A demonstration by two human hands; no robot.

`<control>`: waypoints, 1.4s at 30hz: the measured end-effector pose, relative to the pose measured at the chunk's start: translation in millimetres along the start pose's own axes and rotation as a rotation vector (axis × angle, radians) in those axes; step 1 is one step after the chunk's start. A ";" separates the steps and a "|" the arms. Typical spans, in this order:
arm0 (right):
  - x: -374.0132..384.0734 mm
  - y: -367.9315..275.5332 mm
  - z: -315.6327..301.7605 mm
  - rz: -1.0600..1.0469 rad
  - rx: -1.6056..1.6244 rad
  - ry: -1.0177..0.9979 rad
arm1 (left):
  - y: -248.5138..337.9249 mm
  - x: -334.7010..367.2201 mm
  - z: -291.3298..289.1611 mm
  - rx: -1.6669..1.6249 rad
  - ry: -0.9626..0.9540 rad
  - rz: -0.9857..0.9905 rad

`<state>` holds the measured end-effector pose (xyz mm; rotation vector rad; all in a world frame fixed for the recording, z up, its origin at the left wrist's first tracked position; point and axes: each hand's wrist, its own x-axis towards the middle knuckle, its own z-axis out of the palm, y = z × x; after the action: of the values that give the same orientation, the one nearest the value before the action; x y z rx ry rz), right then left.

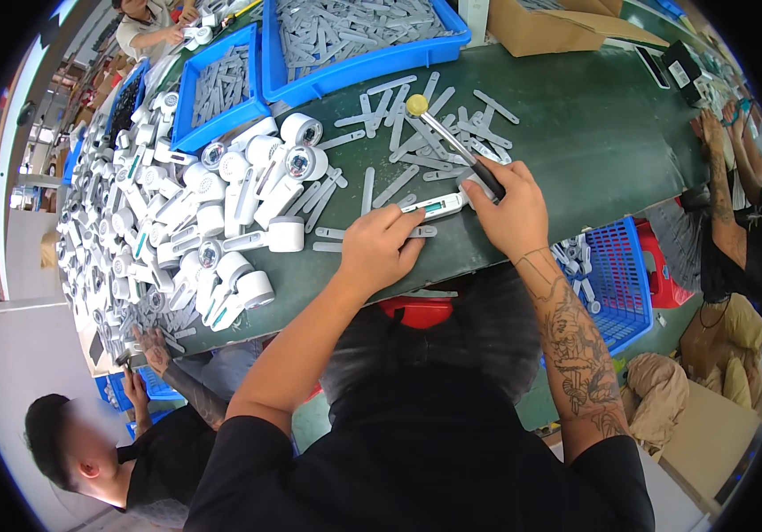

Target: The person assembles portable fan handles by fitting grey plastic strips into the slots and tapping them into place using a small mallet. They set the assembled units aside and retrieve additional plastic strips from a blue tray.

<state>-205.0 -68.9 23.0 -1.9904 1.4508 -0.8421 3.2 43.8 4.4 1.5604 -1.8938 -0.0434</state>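
Observation:
My left hand (377,252) is closed on the slim handle of a white handheld device (436,208) with a greenish slot, held low over the green table. My right hand (515,211) is closed around the black grip of a small hammer (490,179). Its metal shaft slants up and left to a round yellow head, which is raised off the table. The right fingers also come against the grey end of the device, partly hiding it. Grey plastic strips (394,186) lie loose just beyond both hands, and a few lie beside the left fingers.
A large heap of white round-headed devices (208,191) covers the left of the table (593,124). Blue trays (367,75) of grey strips stand behind it. A blue basket (622,279) sits below the right edge. Co-workers are at the left, far left and right; a cardboard box (554,31) stands at the back.

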 end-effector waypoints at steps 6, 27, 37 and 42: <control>0.6 -1.6 0.4 -0.011 -0.005 0.014 | -15.1 21.8 -6.1 -0.239 -0.045 -0.133; -1.5 2.9 4.5 0.004 -0.014 0.041 | 22.4 32.2 32.7 -0.149 0.179 -0.164; -52.2 -6.2 -70.5 -0.099 0.192 -0.054 | 1.6 36.5 21.4 -0.498 -0.091 -0.385; -91.3 0.3 -86.7 -0.066 0.112 -0.080 | 0.8 38.7 25.1 -0.616 -0.145 -0.469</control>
<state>-290.7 13.5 64.4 -1.9739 1.2725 -0.8428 -12.5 0.5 3.5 1.5348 -1.3758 -0.8774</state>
